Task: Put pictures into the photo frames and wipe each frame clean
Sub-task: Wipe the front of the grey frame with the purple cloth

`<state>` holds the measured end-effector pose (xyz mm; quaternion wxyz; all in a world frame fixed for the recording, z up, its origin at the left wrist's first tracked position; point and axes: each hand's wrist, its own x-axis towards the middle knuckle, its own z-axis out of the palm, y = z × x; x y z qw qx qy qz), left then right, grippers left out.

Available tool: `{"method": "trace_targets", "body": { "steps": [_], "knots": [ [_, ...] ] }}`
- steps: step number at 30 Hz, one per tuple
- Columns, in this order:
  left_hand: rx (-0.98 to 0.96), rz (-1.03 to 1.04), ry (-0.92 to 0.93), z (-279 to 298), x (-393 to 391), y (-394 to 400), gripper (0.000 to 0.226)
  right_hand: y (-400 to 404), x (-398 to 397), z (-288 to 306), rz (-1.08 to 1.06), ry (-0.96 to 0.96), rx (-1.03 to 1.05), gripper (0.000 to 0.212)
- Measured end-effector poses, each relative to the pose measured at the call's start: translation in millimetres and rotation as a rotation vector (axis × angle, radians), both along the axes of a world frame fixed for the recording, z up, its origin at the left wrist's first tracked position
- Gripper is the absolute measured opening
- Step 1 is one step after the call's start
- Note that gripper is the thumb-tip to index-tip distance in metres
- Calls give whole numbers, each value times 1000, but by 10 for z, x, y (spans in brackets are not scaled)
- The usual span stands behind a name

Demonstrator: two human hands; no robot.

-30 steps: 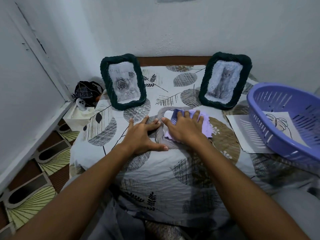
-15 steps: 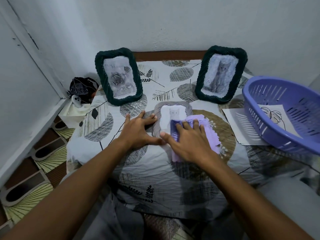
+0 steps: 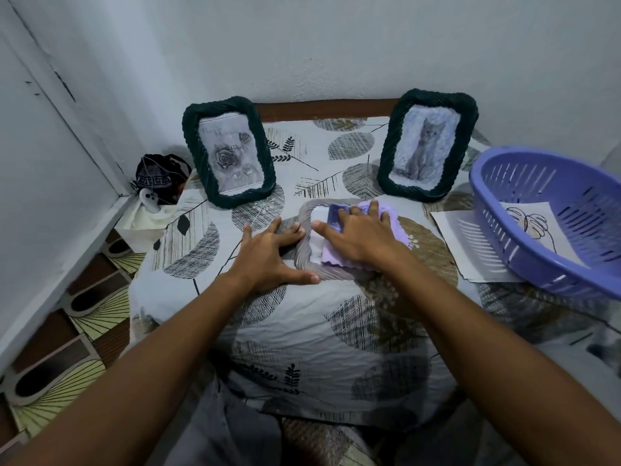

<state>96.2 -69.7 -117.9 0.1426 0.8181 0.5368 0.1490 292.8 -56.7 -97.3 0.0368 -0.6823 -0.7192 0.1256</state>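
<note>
Cloth (image 3: 339, 255) slid up grey frame (image 3: 302, 260) | both grips flat, spread | basket (image 3: 551, 230) right, apart

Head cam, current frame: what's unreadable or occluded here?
- Picture in the flat grey frame: mostly covered by the purple cloth and the right hand pressing on it.
- Leaf drawing in the purple basket: partly hidden by the basket wall.
- Writing on the rose picture: too faint to read.
- Dark bundle in the corner: too dim to identify.
- Left hand presses the frame's edge; the frame part under it is hidden.
</note>
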Motion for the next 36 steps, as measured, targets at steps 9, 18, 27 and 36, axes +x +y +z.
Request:
{"method": "trace_targets", "body": {
  "steps": [9,18,27,36],
  "knots": [
    [6,12,-3,-19,18,7,118,-654,95,-35,86,19,59,107],
    [5,13,-12,-2,10,3,120,-904,73,-34,103,-35,92,110],
    [-24,4,-10,1,7,7,123,-235,218,96,129,-1,-21,72],
    [-29,20,-9,-11,5,1,122,-441,570,128,347,28,-27,51]
  ]
}}
